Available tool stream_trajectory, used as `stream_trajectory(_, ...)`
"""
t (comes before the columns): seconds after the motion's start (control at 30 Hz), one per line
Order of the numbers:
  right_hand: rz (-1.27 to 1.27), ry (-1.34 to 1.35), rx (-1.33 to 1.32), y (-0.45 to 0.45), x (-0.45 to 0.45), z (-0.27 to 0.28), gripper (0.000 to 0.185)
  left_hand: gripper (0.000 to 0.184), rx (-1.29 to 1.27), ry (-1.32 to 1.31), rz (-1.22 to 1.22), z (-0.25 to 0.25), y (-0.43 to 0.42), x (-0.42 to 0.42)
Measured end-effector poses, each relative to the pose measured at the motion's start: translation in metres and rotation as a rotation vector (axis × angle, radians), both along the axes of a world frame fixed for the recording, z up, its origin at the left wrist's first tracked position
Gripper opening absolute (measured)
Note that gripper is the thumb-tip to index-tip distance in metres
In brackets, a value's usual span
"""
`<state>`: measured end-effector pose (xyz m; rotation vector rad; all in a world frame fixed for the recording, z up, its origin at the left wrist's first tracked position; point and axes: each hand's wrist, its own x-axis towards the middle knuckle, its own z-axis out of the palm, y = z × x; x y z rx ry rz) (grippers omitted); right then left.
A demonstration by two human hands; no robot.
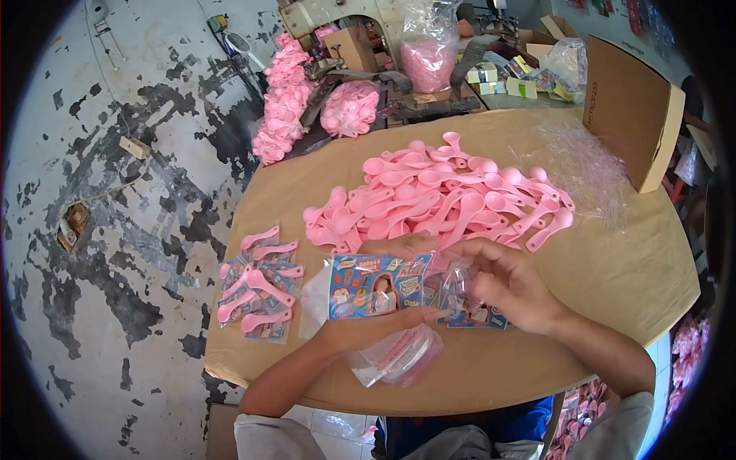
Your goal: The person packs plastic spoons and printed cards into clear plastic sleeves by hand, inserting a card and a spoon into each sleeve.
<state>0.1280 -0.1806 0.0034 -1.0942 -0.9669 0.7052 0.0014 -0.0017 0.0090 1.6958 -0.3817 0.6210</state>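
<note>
My left hand (387, 322) is closed round a blue printed packet (374, 287) in clear plastic, its thumb along the lower edge and its fingers behind the top. Pinched in my right hand (517, 287) is crinkled clear plastic (457, 282) at the packet's right end. Another blue printed card (491, 317) shows partly beneath my right hand. Under my left hand lies a clear plastic bag (402, 356) with pinkish contents that I cannot make out. A large heap of pink measuring spoons (437, 195) sits just beyond both hands.
On the left of the brown-covered table (598, 284) are packets topped with pink spoons (261, 284). Clear plastic strips (586, 172) and a cardboard box (632, 115) stand at the right. Bagged spoons (350, 109) and a machine (360, 23) are behind.
</note>
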Motion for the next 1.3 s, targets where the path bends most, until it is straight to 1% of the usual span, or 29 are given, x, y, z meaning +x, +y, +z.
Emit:
stream_trajectory(0.03,-0.061,-0.196,-0.002,0.001,-0.001,-0.001,0.027,0.061,0.027,0.021,0.013,-0.001,0.000,-0.001)
stream_trajectory(0.07,-0.070,-0.135,-0.217,-0.004,0.003,0.006,0.025,0.061,0.055,0.041,0.028,-0.001,0.003,-0.004)
stream_trajectory(0.13,-0.121,-0.108,-0.172,-0.003,0.008,0.005,0.022,0.061,0.019,0.051,0.054,0.001,0.006,-0.006)
stream_trajectory(0.2,-0.138,-0.068,-0.149,-0.003,0.012,0.005,0.020,0.060,-0.114,0.027,0.069,0.005,0.008,-0.005)
stream_trajectory(0.27,-0.126,-0.012,-0.151,-0.005,0.015,0.005,0.019,0.058,-0.091,0.021,0.099,0.009,0.006,-0.005)
stream_trajectory(0.3,-0.147,-0.067,-0.110,-0.004,0.012,0.007,0.020,0.057,-0.079,0.018,0.115,0.010,0.005,-0.004)
stream_trajectory(0.37,-0.190,-0.172,-0.037,-0.003,0.001,0.015,0.021,0.056,0.127,-0.038,0.112,0.009,0.010,-0.002)
stream_trajectory(0.47,-0.142,-0.085,-0.049,-0.017,0.026,0.024,0.022,0.054,-0.065,0.053,0.252,0.013,0.023,-0.016)
stream_trajectory(0.57,-0.322,-0.423,-0.179,-0.023,0.047,0.036,0.018,0.053,-0.388,-0.092,0.317,0.025,0.031,-0.008)
stream_trajectory(0.6,-0.364,-0.749,-0.300,-0.023,0.058,0.033,0.014,0.052,-0.376,-0.092,0.331,0.024,0.032,-0.008)
stream_trajectory(0.67,-0.406,-1.136,-0.277,-0.025,0.066,0.022,0.017,0.050,-0.351,-0.096,0.360,0.021,0.035,-0.006)
stream_trajectory(0.7,-0.420,-1.332,-0.259,-0.024,0.070,0.016,0.020,0.049,-0.311,-0.071,0.330,0.020,0.034,-0.006)
stream_trajectory(0.73,-0.400,-1.359,-0.355,-0.024,0.071,0.007,0.028,0.048,-0.271,-0.045,0.304,0.019,0.031,-0.005)
stream_trajectory(0.77,-0.421,-1.384,-0.334,-0.021,0.073,0.003,0.029,0.047,-0.229,-0.018,0.279,0.018,0.028,-0.005)
stream_trajectory(0.83,-0.469,-1.429,-0.287,-0.016,0.076,-0.001,0.031,0.045,-0.250,-0.008,0.251,0.017,0.020,-0.005)
stream_trajectory(0.93,-0.621,-1.296,-0.196,-0.016,0.073,0.004,0.027,0.047,-0.305,0.035,0.228,0.017,0.020,-0.004)
stream_trajectory(0.97,-0.595,-1.156,-0.260,-0.015,0.068,0.011,0.026,0.047,-0.328,0.052,0.224,0.017,0.022,-0.003)
stream_trajectory(1.03,-0.537,-0.873,-0.390,-0.017,0.054,0.026,0.024,0.054,-0.459,0.062,0.205,0.014,0.025,-0.001)
stream_trajectory(1.07,-0.535,-0.873,-0.316,-0.015,0.053,0.024,0.027,0.058,-0.523,0.073,0.190,0.012,0.026,0.000)
stream_trajectory(1.17,-0.518,-0.823,-0.207,-0.013,0.054,0.015,0.026,0.070,-0.637,0.083,0.201,0.006,0.031,0.002)
stream_trajectory(1.27,-0.273,-0.624,-0.215,-0.020,0.052,0.027,0.026,0.077,-0.679,0.055,0.176,0.005,0.033,0.003)
stream_trajectory(1.3,-0.195,-0.512,-0.276,-0.023,0.049,0.032,0.027,0.075,-0.673,0.061,0.173,0.005,0.032,0.003)
